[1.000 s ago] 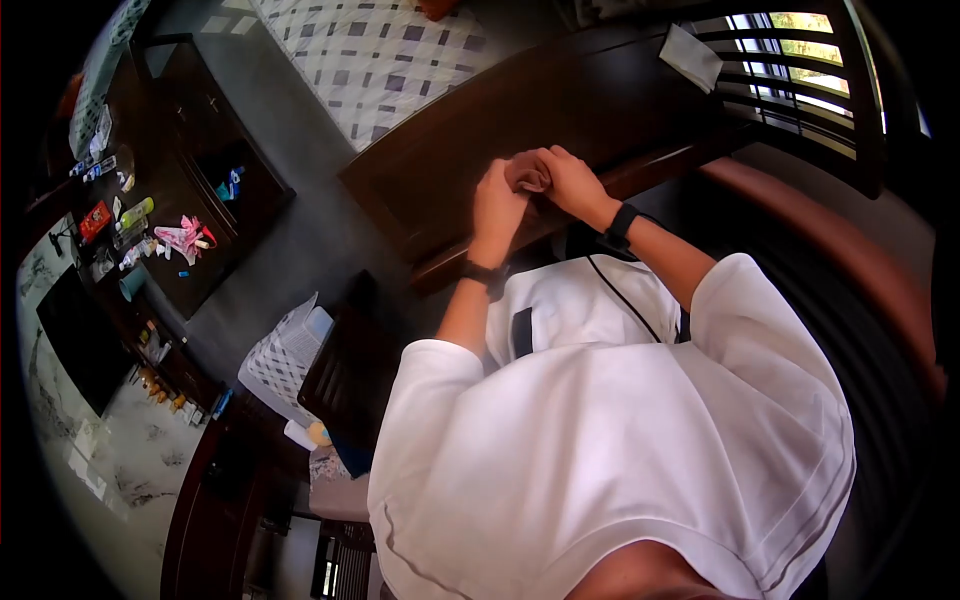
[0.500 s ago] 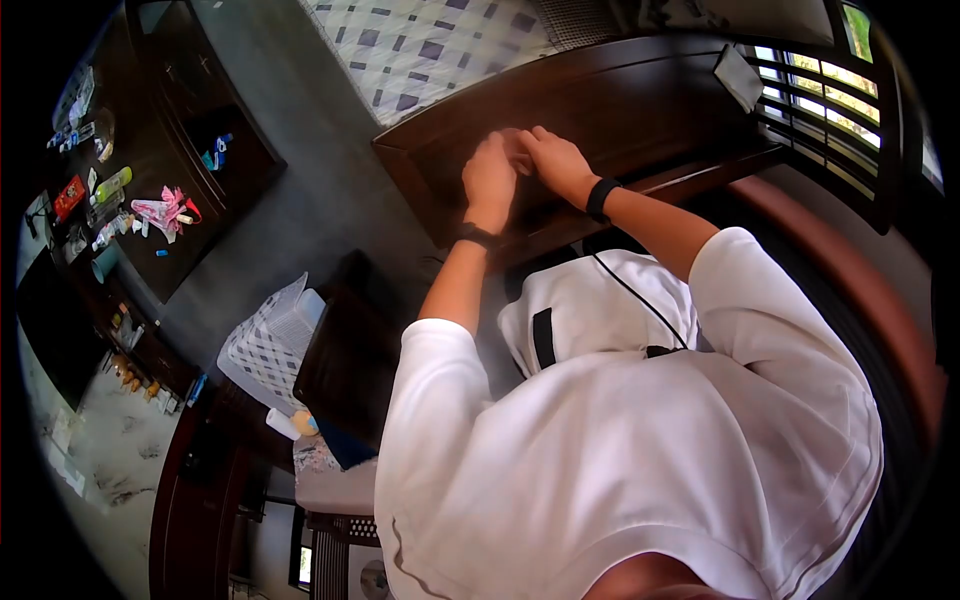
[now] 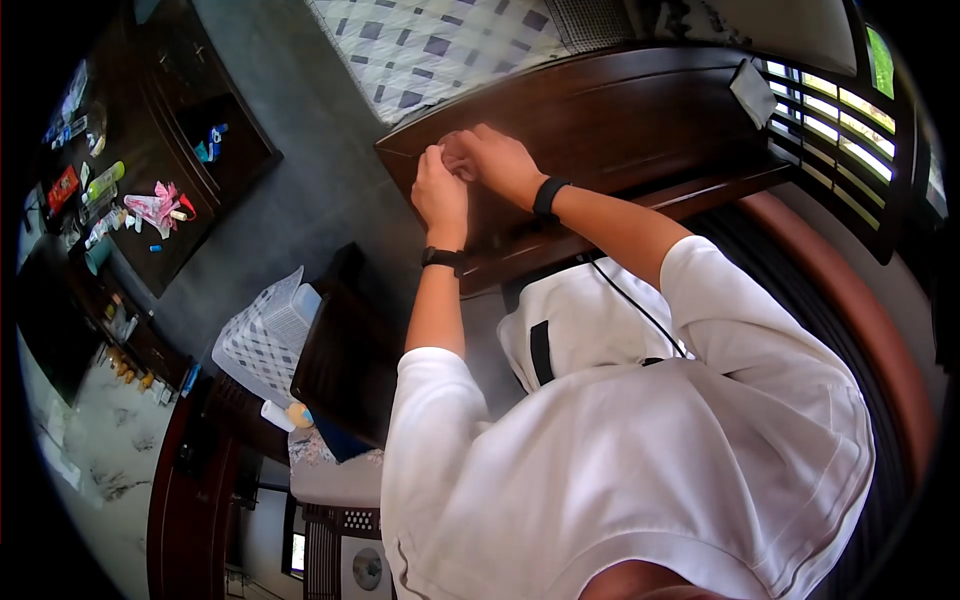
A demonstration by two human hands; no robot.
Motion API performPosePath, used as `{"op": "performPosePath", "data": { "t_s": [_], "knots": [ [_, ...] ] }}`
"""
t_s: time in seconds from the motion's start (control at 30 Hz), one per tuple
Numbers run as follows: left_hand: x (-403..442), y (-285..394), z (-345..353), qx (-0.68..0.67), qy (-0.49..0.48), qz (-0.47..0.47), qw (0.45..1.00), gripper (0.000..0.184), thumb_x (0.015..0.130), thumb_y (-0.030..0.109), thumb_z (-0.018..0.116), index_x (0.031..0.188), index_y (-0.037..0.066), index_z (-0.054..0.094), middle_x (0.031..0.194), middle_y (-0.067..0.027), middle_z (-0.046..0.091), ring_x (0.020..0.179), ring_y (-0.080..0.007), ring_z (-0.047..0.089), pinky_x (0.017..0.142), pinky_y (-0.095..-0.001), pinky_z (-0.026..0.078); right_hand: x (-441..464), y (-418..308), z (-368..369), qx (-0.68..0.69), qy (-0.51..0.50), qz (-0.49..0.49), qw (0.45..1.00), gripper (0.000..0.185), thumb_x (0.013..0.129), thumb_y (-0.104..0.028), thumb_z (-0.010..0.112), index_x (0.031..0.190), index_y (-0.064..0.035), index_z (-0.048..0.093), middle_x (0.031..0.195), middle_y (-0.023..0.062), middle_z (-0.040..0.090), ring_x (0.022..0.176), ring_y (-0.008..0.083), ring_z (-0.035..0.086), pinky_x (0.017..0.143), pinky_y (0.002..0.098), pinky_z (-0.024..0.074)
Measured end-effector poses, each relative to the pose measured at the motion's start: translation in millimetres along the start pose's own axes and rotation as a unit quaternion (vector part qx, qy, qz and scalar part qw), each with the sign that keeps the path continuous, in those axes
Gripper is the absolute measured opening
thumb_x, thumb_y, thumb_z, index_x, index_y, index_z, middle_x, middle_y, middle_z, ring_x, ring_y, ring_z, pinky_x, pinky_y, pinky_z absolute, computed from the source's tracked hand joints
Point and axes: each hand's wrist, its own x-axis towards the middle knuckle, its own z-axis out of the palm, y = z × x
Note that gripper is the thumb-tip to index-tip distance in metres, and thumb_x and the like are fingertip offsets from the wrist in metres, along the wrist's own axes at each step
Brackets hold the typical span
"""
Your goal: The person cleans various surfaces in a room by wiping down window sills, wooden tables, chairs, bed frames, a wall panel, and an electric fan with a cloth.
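My left hand (image 3: 440, 196) and my right hand (image 3: 502, 166) are close together over the left part of a dark wooden panel (image 3: 610, 120). Both have bent, closed fingers that meet at the fingertips. Whatever lies between them, if anything, is hidden by the fingers and blends with the brown wood behind. Each wrist carries a black band. Below the hands runs the panel's wooden front rail (image 3: 620, 217).
A checked quilt (image 3: 440, 50) lies beyond the panel. A dark wooden table (image 3: 150, 240) with a pink cloth (image 3: 155, 208) and bottles stands at left. A chair with a checked cover (image 3: 255, 340) is nearer. A slatted window (image 3: 835, 115) is at right.
Both hands have shifted left along the panel, toward its left end, staying together. The right forearm now reaches further across. The view has turned slightly.
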Motion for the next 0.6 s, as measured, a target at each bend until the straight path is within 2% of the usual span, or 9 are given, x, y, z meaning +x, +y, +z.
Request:
{"op": "performPosePath", "data": {
  "t_s": [0.17, 0.23, 0.33, 0.43, 0.53, 0.6],
  "knots": [
    [32.4, 19.1, 11.2, -0.017, -0.009, 0.038, 0.999, 0.018, 0.087, 0.007, 0.06, 0.105, 0.009, 0.059, 0.103, -0.0125, 0.068, 0.089, -0.0394, 0.066, 0.073, -0.0473, 0.053, 16.5, 15.3, -23.5, -0.013, 0.031, 0.027, 0.999, 0.03, 0.08, -0.006, 0.066, 0.108, -0.01, 0.056, 0.1, 0.0139, 0.059, 0.093, 0.037, 0.063, 0.075, 0.046, 0.053],
    [51.7, 35.6, 28.9, -0.031, 0.001, 0.081, 0.996, 0.02, 0.085, 0.01, 0.065, 0.104, 0.009, 0.059, 0.101, -0.0142, 0.068, 0.09, -0.0399, 0.065, 0.074, -0.0477, 0.053, 20.5, 28.2, -42.3, -0.012, 0.063, 0.043, 0.997, 0.03, 0.082, -0.006, 0.064, 0.111, -0.0111, 0.057, 0.102, 0.0145, 0.06, 0.093, 0.0383, 0.062, 0.075, 0.0475, 0.052],
    [68.3, 78.2, 55.1, -0.064, -0.009, 0.128, 0.99, 0.021, 0.085, 0.011, 0.065, 0.104, 0.008, 0.06, 0.099, -0.0157, 0.068, 0.091, -0.0399, 0.065, 0.074, -0.048, 0.052, 19.2, 61.3, -79.2, -0.041, 0.082, 0.09, 0.992, 0.025, 0.088, -0.015, 0.062, 0.112, -0.0118, 0.057, 0.106, 0.0162, 0.061, 0.094, 0.0397, 0.063, 0.076, 0.0491, 0.0515],
    [62.6, 120.8, 78.5, -0.08, -0.064, 0.128, 0.986, 0.014, 0.09, 0.008, 0.055, 0.104, 0.007, 0.059, 0.105, -0.0166, 0.067, 0.093, -0.0419, 0.064, 0.077, -0.0491, 0.052, 1.8, 80.4, -113.3, -0.097, 0.068, 0.159, 0.98, 0.024, 0.091, -0.023, 0.062, 0.111, -0.0112, 0.056, 0.108, 0.0165, 0.061, 0.098, 0.0399, 0.063, 0.079, 0.0485, 0.0522],
    [41.9, 142.6, 90.3, -0.115, -0.102, 0.135, 0.979, 0.015, 0.093, 0.009, 0.049, 0.105, 0.007, 0.058, 0.109, -0.0176, 0.066, 0.095, -0.0425, 0.064, 0.08, -0.0506, 0.051, -25.9, 96.4, -123.5, -0.103, 0.085, 0.162, 0.978, 0.025, 0.086, -0.008, 0.063, 0.107, -0.0097, 0.049, 0.105, 0.0163, 0.059, 0.092, 0.0434, 0.061, 0.075, 0.0504, 0.0513],
    [24.2, 136.5, 100.5, -0.101, -0.13, 0.148, 0.975, 0.016, 0.092, 0.008, 0.049, 0.106, 0.007, 0.058, 0.104, -0.0165, 0.066, 0.092, -0.0407, 0.065, 0.078, -0.0491, 0.052, -47.5, 102.2, -118.5, -0.112, 0.071, 0.178, 0.975, 0.025, 0.086, -0.009, 0.065, 0.105, -0.0089, 0.048, 0.103, 0.0158, 0.06, 0.091, 0.0428, 0.061, 0.073, 0.0495, 0.0516]
  ]
}}
